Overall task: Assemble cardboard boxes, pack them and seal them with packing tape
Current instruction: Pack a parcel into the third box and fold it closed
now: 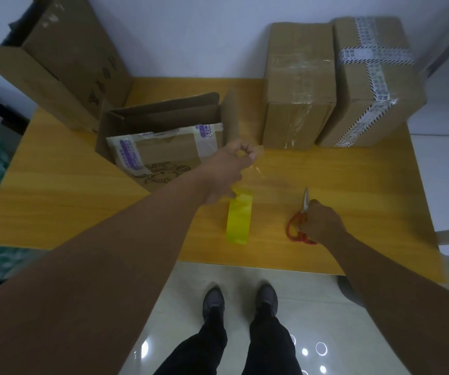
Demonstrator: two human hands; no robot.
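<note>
Head view: on the tabletop (82,201), the open box (163,150) stands just behind the yellow tape roll (239,220). Left grip (226,171) pinches a clear tape strip (257,169) above it (thin, limp, sticky: best held taut by its end). Right grip (322,226) curls round the scissors (296,228) at the handles.

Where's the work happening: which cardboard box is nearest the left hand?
The open brown cardboard box with purple-printed tape, flaps up, just behind the left hand.
</note>
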